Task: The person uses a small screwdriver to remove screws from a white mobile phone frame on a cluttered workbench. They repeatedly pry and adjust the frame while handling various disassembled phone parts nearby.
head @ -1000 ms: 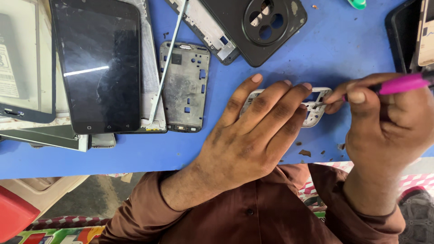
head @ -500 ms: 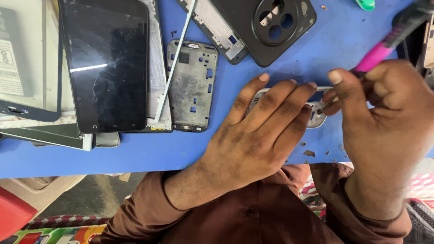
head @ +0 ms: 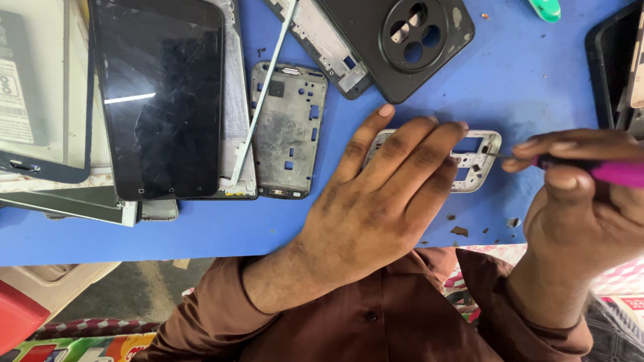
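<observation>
head view: the left hand (head: 376, 201) is lying flat with fingers spread, pressing down a silver phone frame (head: 479, 157). the right hand (head: 583, 208) is closing around a pink-handled screwdriver (head: 604, 171), its tip touching the frame's far end. beyond the left fingers a grey phone chassis (head: 288, 131) and black camera back cover (head: 409, 40) are lying on the blue table (head: 537, 87).

Blue table (head: 201, 234) filling most of view, surface scuffed and dusty, small dark debris specks toward 4 o'clock. Grey floor (head: 144, 285) below table edge at 7 o'clock. Red and cream container (head: 27, 295) at 8 o'clock. Colourful patterned cloth (head: 80, 345) along bottom edge. Even, bright light.
</observation>
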